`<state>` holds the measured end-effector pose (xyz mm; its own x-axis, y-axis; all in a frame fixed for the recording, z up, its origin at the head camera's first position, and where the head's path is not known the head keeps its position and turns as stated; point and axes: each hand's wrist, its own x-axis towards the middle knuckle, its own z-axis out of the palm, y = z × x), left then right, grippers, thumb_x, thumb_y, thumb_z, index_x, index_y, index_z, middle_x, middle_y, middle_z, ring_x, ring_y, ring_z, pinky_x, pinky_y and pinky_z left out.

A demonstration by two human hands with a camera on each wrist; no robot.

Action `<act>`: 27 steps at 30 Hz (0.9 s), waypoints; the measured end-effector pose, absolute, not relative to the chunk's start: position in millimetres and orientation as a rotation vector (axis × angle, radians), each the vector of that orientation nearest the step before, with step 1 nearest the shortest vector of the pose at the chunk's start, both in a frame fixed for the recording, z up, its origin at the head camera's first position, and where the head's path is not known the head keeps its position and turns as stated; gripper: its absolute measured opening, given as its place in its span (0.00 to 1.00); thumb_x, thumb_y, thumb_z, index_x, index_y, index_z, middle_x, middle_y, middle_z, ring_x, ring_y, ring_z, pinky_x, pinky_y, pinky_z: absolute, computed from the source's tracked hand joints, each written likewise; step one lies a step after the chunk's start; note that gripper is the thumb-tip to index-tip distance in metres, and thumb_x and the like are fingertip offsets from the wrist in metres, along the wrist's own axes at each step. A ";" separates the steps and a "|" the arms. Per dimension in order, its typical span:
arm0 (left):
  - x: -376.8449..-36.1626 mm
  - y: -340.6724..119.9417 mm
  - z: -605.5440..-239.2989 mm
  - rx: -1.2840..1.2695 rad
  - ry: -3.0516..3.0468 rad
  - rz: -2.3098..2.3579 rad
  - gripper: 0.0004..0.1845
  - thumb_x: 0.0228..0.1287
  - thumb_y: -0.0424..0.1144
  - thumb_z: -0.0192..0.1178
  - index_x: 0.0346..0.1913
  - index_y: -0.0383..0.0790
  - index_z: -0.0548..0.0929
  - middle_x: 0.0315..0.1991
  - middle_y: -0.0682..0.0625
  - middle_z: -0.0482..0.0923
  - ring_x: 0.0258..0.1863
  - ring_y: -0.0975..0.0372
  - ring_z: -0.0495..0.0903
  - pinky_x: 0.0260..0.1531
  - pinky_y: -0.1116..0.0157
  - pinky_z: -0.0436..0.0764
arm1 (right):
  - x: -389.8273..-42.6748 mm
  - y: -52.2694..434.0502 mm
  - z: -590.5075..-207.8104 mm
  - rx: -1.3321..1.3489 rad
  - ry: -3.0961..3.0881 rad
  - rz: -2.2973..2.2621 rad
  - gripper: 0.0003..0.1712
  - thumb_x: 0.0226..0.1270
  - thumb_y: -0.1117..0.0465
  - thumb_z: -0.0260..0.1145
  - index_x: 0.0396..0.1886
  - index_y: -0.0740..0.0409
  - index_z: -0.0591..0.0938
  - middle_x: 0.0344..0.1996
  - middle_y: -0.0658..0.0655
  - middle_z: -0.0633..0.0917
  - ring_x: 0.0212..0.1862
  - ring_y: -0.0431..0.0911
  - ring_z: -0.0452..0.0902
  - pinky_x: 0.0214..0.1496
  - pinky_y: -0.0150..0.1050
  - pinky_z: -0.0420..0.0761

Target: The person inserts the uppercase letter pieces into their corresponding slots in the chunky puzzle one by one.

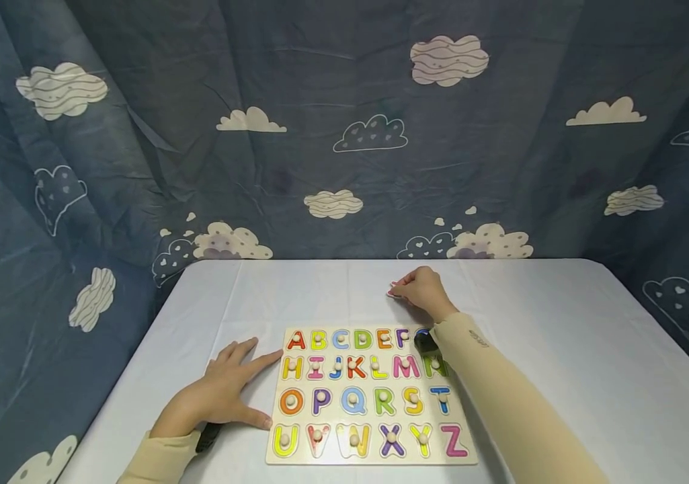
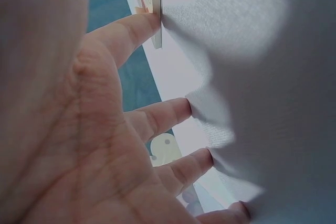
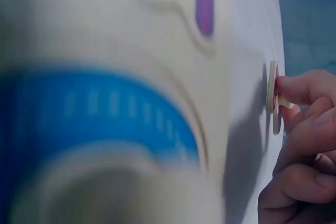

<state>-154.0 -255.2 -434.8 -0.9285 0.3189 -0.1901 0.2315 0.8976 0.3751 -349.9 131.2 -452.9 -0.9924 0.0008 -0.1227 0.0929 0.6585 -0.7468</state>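
A wooden alphabet puzzle board (image 1: 371, 420) lies on the table, filled with colourful knobbed letters from A to Z. At its left side is my left hand (image 1: 217, 393), fingers spread, with thumb and index finger touching the board's edge. The left wrist view shows that hand's other fingertips (image 2: 181, 107) down on the white cloth. Beyond the board's top edge, my right hand (image 1: 423, 289) pinches a thin letter puzzle piece (image 3: 272, 87) with a pinkish face and a small wooden knob. The fingers hide which letter it is. The pink Z spot (image 1: 454, 441) shows no knob.
A white cloth covers the table (image 1: 562, 349). Behind and beside it hangs a dark blue curtain (image 1: 296, 175) with cloud prints. My right forearm crosses the board's right edge, and the dark wrist camera (image 1: 425, 343) covers the G.
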 end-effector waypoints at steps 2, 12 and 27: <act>-153.9 -254.8 -434.8 0.418 2.815 0.512 0.64 0.35 0.67 0.86 0.81 0.57 0.70 0.83 0.30 0.56 0.80 0.22 0.53 0.67 0.15 0.56 | -348.1 139.6 -452.4 0.074 2.751 -1.263 0.12 0.67 0.57 0.78 0.36 0.63 0.90 0.19 0.48 0.83 0.21 0.39 0.74 0.27 0.32 0.73; -153.2 -254.0 -433.4 0.426 2.813 0.509 0.64 0.36 0.67 0.86 0.82 0.57 0.69 0.83 0.29 0.56 0.80 0.23 0.53 0.67 0.15 0.54 | -328.5 179.5 -445.3 0.023 2.736 -1.248 0.18 0.66 0.52 0.79 0.44 0.63 0.89 0.19 0.50 0.82 0.21 0.41 0.72 0.26 0.35 0.70; -152.7 -254.3 -431.8 0.444 2.809 0.507 0.64 0.37 0.66 0.86 0.82 0.56 0.69 0.83 0.29 0.56 0.79 0.25 0.55 0.66 0.16 0.58 | -267.7 209.2 -437.6 -0.128 2.715 -1.230 0.19 0.67 0.52 0.79 0.46 0.62 0.89 0.13 0.47 0.70 0.18 0.42 0.63 0.22 0.35 0.63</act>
<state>-152.7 -254.3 -431.8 -0.9217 0.3380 -0.1905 0.2501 0.8929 0.3744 -267.7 209.2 -437.6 -0.9839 -0.1422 -0.1080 -0.0126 0.6584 -0.7526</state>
